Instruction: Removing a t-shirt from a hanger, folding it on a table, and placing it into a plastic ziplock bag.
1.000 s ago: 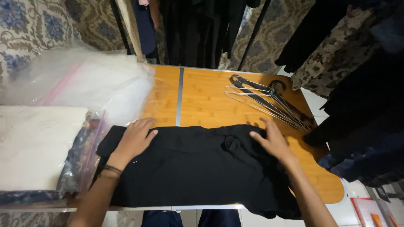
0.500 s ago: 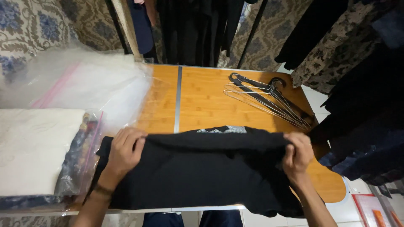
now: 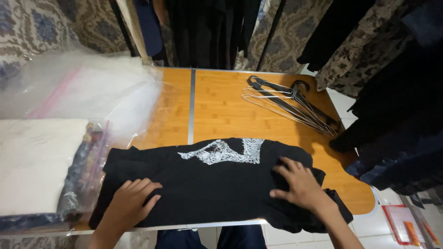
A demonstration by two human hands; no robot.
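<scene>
Black garment (image 3: 217, 184) with white lace-like print, folded flat at the near edge of the wooden worktop (image 3: 221, 106), pinned smooth by left hand (image 3: 129, 205) and right hand (image 3: 297, 184), both spread open, gripping nothing; wire hangers (image 3: 290, 106) set well apart behind.

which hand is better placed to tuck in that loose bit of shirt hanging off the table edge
Right, probably. The right hand lies flat on the black shirt beside the bunched end that spills over the table edge. The left hand presses the opposite end, far from it.
</scene>
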